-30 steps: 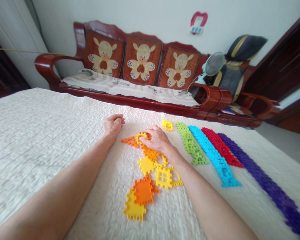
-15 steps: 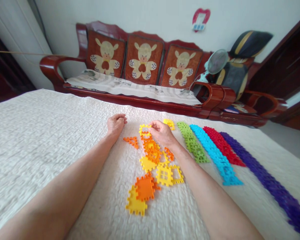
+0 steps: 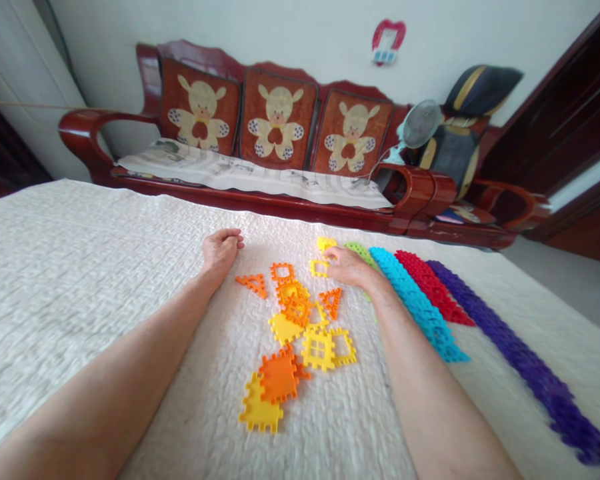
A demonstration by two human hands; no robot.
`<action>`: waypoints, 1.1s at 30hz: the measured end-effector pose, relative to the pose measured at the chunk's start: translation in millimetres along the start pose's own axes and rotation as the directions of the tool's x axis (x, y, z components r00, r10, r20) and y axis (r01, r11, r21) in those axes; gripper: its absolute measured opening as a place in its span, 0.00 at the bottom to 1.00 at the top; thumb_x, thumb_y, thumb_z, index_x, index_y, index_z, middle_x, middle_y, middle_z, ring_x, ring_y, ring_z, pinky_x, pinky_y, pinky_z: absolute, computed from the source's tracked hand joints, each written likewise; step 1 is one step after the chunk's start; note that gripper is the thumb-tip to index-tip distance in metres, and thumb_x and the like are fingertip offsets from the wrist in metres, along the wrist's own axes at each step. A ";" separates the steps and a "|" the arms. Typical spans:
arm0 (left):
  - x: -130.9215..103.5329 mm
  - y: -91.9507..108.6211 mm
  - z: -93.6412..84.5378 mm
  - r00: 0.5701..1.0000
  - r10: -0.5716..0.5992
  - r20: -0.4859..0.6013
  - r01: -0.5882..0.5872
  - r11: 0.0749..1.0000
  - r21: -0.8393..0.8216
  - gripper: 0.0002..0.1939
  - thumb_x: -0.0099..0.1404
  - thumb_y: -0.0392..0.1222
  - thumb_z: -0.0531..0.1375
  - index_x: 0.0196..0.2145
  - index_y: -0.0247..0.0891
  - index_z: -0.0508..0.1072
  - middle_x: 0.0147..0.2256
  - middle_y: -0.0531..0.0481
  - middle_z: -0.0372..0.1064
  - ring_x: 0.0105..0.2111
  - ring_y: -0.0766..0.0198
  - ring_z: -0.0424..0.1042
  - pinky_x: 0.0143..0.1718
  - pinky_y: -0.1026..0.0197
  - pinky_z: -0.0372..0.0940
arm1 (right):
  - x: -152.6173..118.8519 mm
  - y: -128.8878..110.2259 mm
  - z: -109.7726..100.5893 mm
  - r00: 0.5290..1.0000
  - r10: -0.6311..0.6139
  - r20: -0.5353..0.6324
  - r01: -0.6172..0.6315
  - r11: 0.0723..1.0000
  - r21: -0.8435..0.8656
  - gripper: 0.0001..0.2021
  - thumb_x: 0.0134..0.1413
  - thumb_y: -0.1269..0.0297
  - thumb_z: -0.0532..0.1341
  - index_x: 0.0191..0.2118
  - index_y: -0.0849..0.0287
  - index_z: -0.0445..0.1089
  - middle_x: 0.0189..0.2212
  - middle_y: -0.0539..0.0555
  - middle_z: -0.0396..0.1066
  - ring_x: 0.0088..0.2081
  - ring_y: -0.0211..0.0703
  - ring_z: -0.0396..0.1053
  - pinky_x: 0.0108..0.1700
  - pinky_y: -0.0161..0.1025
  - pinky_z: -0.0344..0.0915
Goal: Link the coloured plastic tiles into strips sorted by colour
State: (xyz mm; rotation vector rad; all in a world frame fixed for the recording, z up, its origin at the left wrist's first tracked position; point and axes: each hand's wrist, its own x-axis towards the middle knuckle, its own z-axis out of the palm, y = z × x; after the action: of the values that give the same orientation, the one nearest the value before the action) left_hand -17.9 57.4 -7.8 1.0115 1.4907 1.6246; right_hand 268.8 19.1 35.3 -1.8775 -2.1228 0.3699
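- Presently, the right hand [image 3: 351, 268] pinches a yellow frame [image 3: 319, 268] at its right edge, partly hiding the green strip [image 3: 359, 249]
- The left hand [image 3: 220, 249] keeps its fingers curled together; cloth [image 3: 90, 260] spreads wide leftward
- Orange and yellow pieces [image 3: 286, 328] lie between the hands and nearer

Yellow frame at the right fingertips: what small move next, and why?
Probably set the yellow frame by the yellow plastic just beyond: the right hand grips it nearby, the strips are each one colour, and other yellow pieces lie among orange ones.
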 end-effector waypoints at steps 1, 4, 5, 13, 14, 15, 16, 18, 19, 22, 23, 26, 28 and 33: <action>0.6 -1.3 -0.2 1.000 0.007 0.005 -0.007 1.000 -0.001 0.16 0.47 0.36 0.54 0.33 0.36 0.77 0.29 0.48 0.75 0.27 0.64 0.73 0.25 0.65 0.63 | -1.0 0.9 -1.2 0.998 -0.056 0.030 0.056 0.998 0.006 0.16 0.49 0.65 0.67 0.46 0.57 0.75 0.49 0.60 0.75 0.46 0.49 0.74 0.46 0.39 0.68; 2.2 -3.9 -0.5 1.000 0.017 0.010 -0.017 1.000 -0.007 0.16 0.47 0.36 0.54 0.33 0.36 0.77 0.29 0.48 0.75 0.27 0.64 0.73 0.24 0.66 0.62 | -3.8 0.9 -3.1 0.985 -0.150 0.082 0.153 0.988 -0.032 0.20 0.47 0.71 0.66 0.49 0.56 0.74 0.51 0.59 0.74 0.49 0.50 0.72 0.51 0.41 0.67; 2.6 -4.2 -0.5 1.000 0.014 0.007 -0.014 1.000 -0.009 0.16 0.47 0.36 0.54 0.33 0.36 0.77 0.28 0.48 0.75 0.26 0.64 0.73 0.24 0.66 0.62 | -4.5 -0.1 -3.0 0.984 -0.155 0.086 0.160 0.986 -0.052 0.21 0.46 0.72 0.66 0.49 0.57 0.74 0.50 0.59 0.74 0.50 0.50 0.72 0.52 0.41 0.67; 0.9 -0.2 0.6 1.000 -0.010 0.002 0.010 1.000 -0.020 0.15 0.47 0.36 0.54 0.32 0.36 0.77 0.28 0.49 0.75 0.25 0.65 0.73 0.25 0.66 0.62 | -8.5 -8.9 -1.8 0.978 -0.155 0.138 0.170 0.980 -0.102 0.18 0.49 0.66 0.66 0.48 0.58 0.73 0.47 0.58 0.71 0.48 0.48 0.70 0.51 0.40 0.66; 0.1 1.0 0.7 1.000 -0.016 -0.001 0.016 1.000 -0.019 0.15 0.47 0.36 0.54 0.32 0.36 0.77 0.28 0.48 0.75 0.25 0.65 0.72 0.25 0.66 0.62 | -8.4 -7.9 -3.5 0.978 -0.166 0.128 0.178 0.979 -0.094 0.19 0.48 0.66 0.66 0.49 0.58 0.73 0.48 0.58 0.70 0.49 0.47 0.70 0.51 0.39 0.66; -0.7 2.3 0.9 1.000 -0.023 -0.004 0.023 1.000 -0.018 0.15 0.46 0.36 0.54 0.32 0.36 0.77 0.28 0.48 0.75 0.25 0.65 0.72 0.25 0.66 0.62 | -8.2 -6.3 -5.7 0.980 -0.166 0.105 0.176 0.980 -0.090 0.21 0.48 0.66 0.66 0.51 0.58 0.72 0.49 0.58 0.70 0.49 0.47 0.70 0.52 0.39 0.66; -1.5 3.6 1.0 1.000 -0.030 -0.007 0.030 0.999 -0.017 0.15 0.46 0.35 0.55 0.32 0.36 0.77 0.28 0.48 0.75 0.25 0.65 0.72 0.25 0.66 0.62 | -7.8 -4.2 -8.3 0.986 -0.156 0.066 0.161 0.983 -0.091 0.23 0.48 0.66 0.66 0.53 0.58 0.71 0.50 0.58 0.69 0.50 0.47 0.70 0.53 0.40 0.66; -2.8 5.7 1.1 0.999 -0.043 -0.009 0.043 0.999 -0.013 0.14 0.46 0.35 0.55 0.32 0.36 0.76 0.28 0.48 0.74 0.25 0.66 0.72 0.25 0.66 0.62 | -6.5 0.3 -13.0 0.992 -0.120 -0.043 0.114 0.987 -0.111 0.26 0.48 0.66 0.66 0.55 0.59 0.69 0.51 0.59 0.68 0.50 0.49 0.70 0.54 0.41 0.66; -3.2 6.4 1.1 0.999 -0.047 -0.008 0.047 0.999 -0.011 0.14 0.47 0.35 0.55 0.31 0.36 0.76 0.28 0.49 0.74 0.25 0.66 0.72 0.25 0.66 0.63 | -5.7 2.3 -14.6 0.989 -0.108 -0.099 0.095 0.987 -0.130 0.26 0.48 0.67 0.65 0.56 0.60 0.69 0.51 0.60 0.68 0.51 0.50 0.70 0.54 0.42 0.66; -3.8 6.6 1.0 0.999 -0.045 -0.006 0.045 0.999 -0.007 0.14 0.47 0.35 0.55 0.32 0.36 0.76 0.27 0.49 0.74 0.25 0.66 0.72 0.25 0.67 0.62 | -3.2 5.5 -13.8 0.971 -0.123 -0.205 0.083 0.978 -0.191 0.26 0.50 0.66 0.64 0.57 0.60 0.68 0.52 0.61 0.67 0.52 0.52 0.68 0.55 0.44 0.66; -3.8 6.4 1.0 0.999 -0.042 -0.006 0.042 0.999 -0.005 0.14 0.47 0.35 0.55 0.32 0.36 0.76 0.27 0.49 0.74 0.25 0.66 0.72 0.25 0.67 0.62 | -2.5 5.7 -11.9 0.968 -0.129 -0.215 0.082 0.973 -0.216 0.26 0.51 0.66 0.63 0.57 0.60 0.68 0.52 0.61 0.67 0.53 0.53 0.68 0.55 0.45 0.65; -3.5 5.8 1.1 0.999 -0.037 -0.003 0.037 0.999 0.002 0.14 0.48 0.35 0.55 0.32 0.36 0.77 0.28 0.49 0.74 0.25 0.66 0.72 0.25 0.66 0.62 | -1.1 5.5 -4.2 0.970 -0.112 -0.218 0.047 0.958 -0.284 0.25 0.51 0.64 0.63 0.57 0.58 0.68 0.52 0.62 0.68 0.53 0.56 0.67 0.54 0.48 0.64; -3.4 5.9 1.2 0.999 -0.040 -0.006 0.040 0.999 0.004 0.14 0.48 0.34 0.55 0.32 0.36 0.76 0.28 0.49 0.74 0.25 0.66 0.72 0.25 0.66 0.62 | -0.5 6.5 0.7 0.973 -0.097 -0.210 0.029 0.952 -0.305 0.25 0.51 0.64 0.64 0.57 0.58 0.68 0.52 0.62 0.68 0.52 0.58 0.68 0.55 0.50 0.63; -3.4 6.7 1.4 0.999 -0.036 -0.009 0.036 0.999 0.015 0.14 0.47 0.35 0.55 0.31 0.37 0.76 0.28 0.48 0.75 0.26 0.64 0.72 0.27 0.64 0.64 | 2.2 12.1 7.3 0.965 -0.120 -0.234 0.054 0.961 -0.272 0.26 0.48 0.66 0.65 0.56 0.56 0.68 0.53 0.61 0.68 0.54 0.57 0.67 0.57 0.51 0.61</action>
State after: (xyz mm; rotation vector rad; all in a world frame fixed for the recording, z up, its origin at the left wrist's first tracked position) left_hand -15.0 54.4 -1.4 0.9811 1.5206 1.5966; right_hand 276.9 22.7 24.1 -1.8414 -2.1554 -0.1713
